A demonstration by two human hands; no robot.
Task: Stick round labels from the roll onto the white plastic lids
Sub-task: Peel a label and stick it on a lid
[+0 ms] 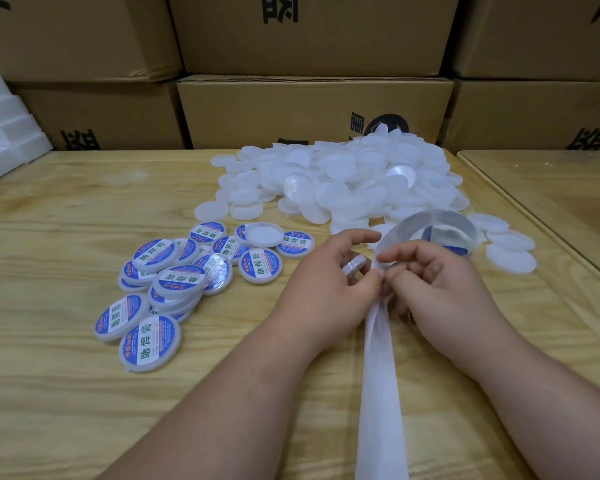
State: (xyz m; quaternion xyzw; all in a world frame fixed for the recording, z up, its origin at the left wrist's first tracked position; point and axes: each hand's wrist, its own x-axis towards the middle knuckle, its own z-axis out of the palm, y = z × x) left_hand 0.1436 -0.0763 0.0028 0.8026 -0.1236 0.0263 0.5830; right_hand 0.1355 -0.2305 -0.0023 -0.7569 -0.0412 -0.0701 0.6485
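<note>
spent backing strip (381, 393) trails toward you. your left hand (329, 282) holds a lid (354, 265) and pinches the strip; right hand (433, 289) pinches too, to peel. roll (430, 230) just beyond; labelled lids (174, 282) left, bare lids (343, 178) far.

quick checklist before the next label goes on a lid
1. Lid in hand: ok. The left hand holds a white lid between its fingers.
2. Label peeled free: cannot tell. Both hands pinch the strip where the fingers meet, and they hide any label there.
3. Roll supply: ok. The roll behind the right hand has blue labels showing inside its loop.
4. Blank lids within reach: ok. The blank pile lies just beyond the hands.
5. Room for done lids: ok. Bare table lies beside the labelled pile.
</note>
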